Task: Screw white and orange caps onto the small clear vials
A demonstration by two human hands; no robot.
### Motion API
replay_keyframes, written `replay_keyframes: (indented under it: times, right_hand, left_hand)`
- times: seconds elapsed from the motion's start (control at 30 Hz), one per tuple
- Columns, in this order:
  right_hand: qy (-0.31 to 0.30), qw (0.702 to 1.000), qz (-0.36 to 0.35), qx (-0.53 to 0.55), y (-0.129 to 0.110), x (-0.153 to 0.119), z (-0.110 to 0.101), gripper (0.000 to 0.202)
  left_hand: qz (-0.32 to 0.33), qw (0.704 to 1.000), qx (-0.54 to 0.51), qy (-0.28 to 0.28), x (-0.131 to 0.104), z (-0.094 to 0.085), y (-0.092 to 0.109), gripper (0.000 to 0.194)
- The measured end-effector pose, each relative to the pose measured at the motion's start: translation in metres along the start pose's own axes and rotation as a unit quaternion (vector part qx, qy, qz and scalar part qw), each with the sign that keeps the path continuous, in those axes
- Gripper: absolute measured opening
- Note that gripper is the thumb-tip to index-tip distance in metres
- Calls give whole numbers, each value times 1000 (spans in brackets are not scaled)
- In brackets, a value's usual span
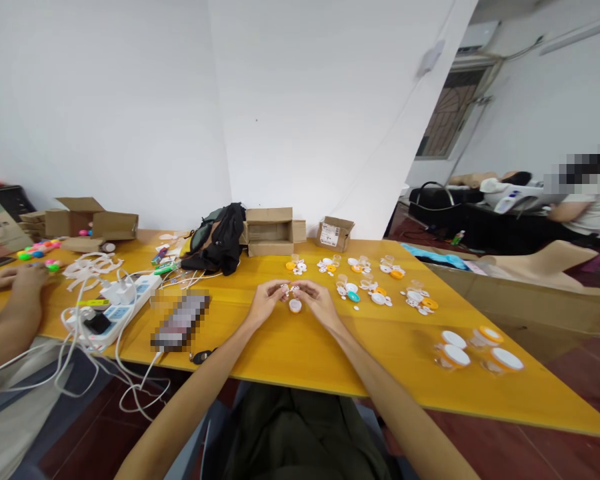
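Close together over the middle of the yellow table (290,360), my left hand (267,298) and my right hand (317,300) each pinch a small white plastic piece (285,290) with holes in it. The piece in my right hand, a second white part (295,289), nearly meets the first between the fingertips. Just below the fingers stands a small clear cup (295,306) with a pale rim. Beyond my hands lies a pile of white and orange parts (296,268) with a clear cup behind it. Details of the held pieces are too small to make out.
More piles of white, orange and teal parts (353,296) spread to the right. Several lidded jars (453,355) stand near the right edge. A phone (183,321), power strip (125,310) and cables lie left. Behind are a backpack (215,239) and cardboard boxes (270,231). Another person's arm (17,313) rests far left.
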State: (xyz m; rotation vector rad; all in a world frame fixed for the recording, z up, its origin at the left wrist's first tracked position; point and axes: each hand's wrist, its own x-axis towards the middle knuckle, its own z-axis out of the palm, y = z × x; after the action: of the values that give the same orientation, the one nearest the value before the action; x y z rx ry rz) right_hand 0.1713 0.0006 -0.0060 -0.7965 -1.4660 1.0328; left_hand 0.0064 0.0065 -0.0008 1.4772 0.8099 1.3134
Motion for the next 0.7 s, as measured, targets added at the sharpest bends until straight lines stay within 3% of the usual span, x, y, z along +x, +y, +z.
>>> replay_keyframes:
  times: [0.27,0.7]
  right_hand:
    - [22,999,-14,-22,0,-2,5,21]
    - [29,993,-57,-103,3,-1,2,18]
  left_hand:
    - [-25,1000,-9,13,-1,1,3,32]
    - [-31,999,4,-20,2,0,-7,37]
